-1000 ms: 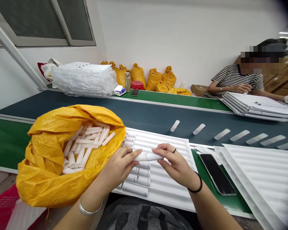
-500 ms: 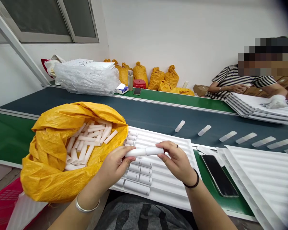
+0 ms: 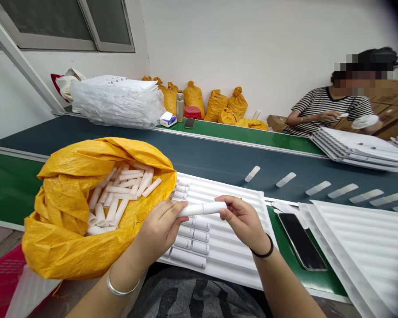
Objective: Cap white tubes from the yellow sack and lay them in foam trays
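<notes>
Between both hands, level above a white ridged tray [image 3: 234, 247], is a white two-part plastic tube [image 3: 204, 208] with a seam near its middle. My left hand [image 3: 161, 223] is closed on the tube's left end. The fingers and thumb of my right hand [image 3: 243, 218] pinch its right end. Below them, several white tubes with small dark print [image 3: 189, 258] lie in the tray's grooves. Left of my left hand, an open yellow woven sack [image 3: 56, 229] holds many loose plain white tubes [image 3: 119, 190].
Several white tubes [image 3: 285, 179] stand in a row on the dark belt [image 3: 212, 154]. A phone [image 3: 301, 242] and stacked ridged trays [image 3: 368, 238] lie to my right. Across the belt, a co-worker [image 3: 341, 106] sits behind a stack of trays [image 3: 358, 148]. A plastic-wrapped bundle [image 3: 116, 106] stands back left.
Both hands keep their hold on the tube, with little movement. The co-worker's gloved hand has lifted off the tray stack. The tubes on the belt appear slightly farther right.
</notes>
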Tool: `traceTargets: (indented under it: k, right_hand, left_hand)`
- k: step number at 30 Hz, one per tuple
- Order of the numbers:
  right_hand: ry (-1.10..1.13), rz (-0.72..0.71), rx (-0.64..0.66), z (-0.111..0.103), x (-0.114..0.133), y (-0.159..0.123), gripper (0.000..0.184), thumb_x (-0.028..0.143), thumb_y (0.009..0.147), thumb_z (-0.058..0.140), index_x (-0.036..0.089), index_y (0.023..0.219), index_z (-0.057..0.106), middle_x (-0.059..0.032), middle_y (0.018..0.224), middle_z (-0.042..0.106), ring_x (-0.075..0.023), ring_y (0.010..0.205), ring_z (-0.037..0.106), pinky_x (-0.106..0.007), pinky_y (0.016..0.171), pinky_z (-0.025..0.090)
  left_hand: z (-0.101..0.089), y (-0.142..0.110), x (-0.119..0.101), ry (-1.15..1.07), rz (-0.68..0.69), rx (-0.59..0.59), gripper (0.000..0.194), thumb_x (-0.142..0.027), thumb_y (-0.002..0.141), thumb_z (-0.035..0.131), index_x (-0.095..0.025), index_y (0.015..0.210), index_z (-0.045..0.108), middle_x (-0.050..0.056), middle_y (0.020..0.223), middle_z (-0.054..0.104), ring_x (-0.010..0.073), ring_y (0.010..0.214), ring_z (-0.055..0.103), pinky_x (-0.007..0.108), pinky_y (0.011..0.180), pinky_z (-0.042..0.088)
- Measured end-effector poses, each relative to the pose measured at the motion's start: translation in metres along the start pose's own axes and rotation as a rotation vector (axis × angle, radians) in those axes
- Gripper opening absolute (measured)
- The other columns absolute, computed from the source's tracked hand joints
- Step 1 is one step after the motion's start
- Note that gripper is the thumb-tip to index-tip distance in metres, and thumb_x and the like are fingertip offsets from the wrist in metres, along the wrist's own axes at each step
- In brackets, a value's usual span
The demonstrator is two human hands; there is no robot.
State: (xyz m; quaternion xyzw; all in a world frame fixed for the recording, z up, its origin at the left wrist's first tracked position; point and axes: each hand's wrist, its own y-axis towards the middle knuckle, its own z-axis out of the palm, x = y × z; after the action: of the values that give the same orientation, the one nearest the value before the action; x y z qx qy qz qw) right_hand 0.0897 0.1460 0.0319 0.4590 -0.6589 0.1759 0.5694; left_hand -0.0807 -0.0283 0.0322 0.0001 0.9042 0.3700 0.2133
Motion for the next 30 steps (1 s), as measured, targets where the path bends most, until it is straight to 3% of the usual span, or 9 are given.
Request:
traceTargets:
  k: [9, 17, 24, 27, 30]
  right_hand:
    - [0.167, 0.107, 0.016, -0.002, 0.004, 0.000, 0.021, 0.032, 0.087, 0.061, 0.019, 0.103, 0.063, 0.0002, 0.068, 0.058, -0.0104, 0.061, 0.054, -0.022, 0.055, 0.047]
    - [0.149, 0.113, -0.020, -0.003, 0.003, -0.007, 0.022, 0.034, 0.087, 0.059, 0.019, 0.103, 0.062, 0.0005, 0.067, 0.056, -0.0107, 0.060, 0.052, -0.022, 0.054, 0.045]
    - [0.011, 0.034, -0.062, -0.004, 0.007, -0.008, 0.021, 0.033, 0.091, 0.054, 0.022, 0.107, 0.061, 0.0003, 0.069, 0.055, -0.0118, 0.060, 0.051, -0.025, 0.054, 0.043]
    - [-0.103, -0.102, -0.032, -0.004, 0.007, -0.007, 0.021, 0.027, 0.091, 0.053, 0.024, 0.112, 0.059, -0.0028, 0.087, 0.060, -0.0137, 0.072, 0.054, -0.028, 0.064, 0.045]
    - [-0.184, -0.251, 0.014, -0.002, 0.008, -0.006, 0.024, 0.022, 0.093, 0.049, 0.025, 0.116, 0.056, -0.0039, 0.094, 0.059, -0.0157, 0.082, 0.054, -0.030, 0.072, 0.044]
  left_hand:
    - [0.003, 0.003, -0.004, 0.084, 0.090, -0.032, 0.041, -0.002, 0.083, 0.057, -0.012, 0.123, 0.051, 0.010, 0.098, 0.064, 0.0192, 0.091, 0.057, 0.034, 0.083, 0.049]
    - [0.010, 0.006, -0.005, 0.027, 0.068, 0.034, 0.039, -0.004, 0.085, 0.055, -0.012, 0.123, 0.050, 0.010, 0.097, 0.063, 0.0191, 0.089, 0.056, 0.034, 0.081, 0.049]
    - [0.003, 0.011, -0.009, -0.112, -0.150, 0.131, 0.029, -0.022, 0.087, 0.057, -0.015, 0.115, 0.055, 0.008, 0.099, 0.063, 0.0195, 0.094, 0.059, 0.033, 0.087, 0.047]
    - [0.001, 0.018, -0.010, -0.176, -0.262, 0.242, 0.038, -0.034, 0.085, 0.061, -0.016, 0.118, 0.057, 0.008, 0.104, 0.066, 0.0204, 0.094, 0.061, 0.033, 0.085, 0.048]
    - [0.002, 0.024, -0.011, -0.318, -0.341, 0.306, 0.035, -0.038, 0.085, 0.061, -0.020, 0.115, 0.062, 0.004, 0.100, 0.069, 0.0169, 0.086, 0.064, 0.028, 0.078, 0.049]
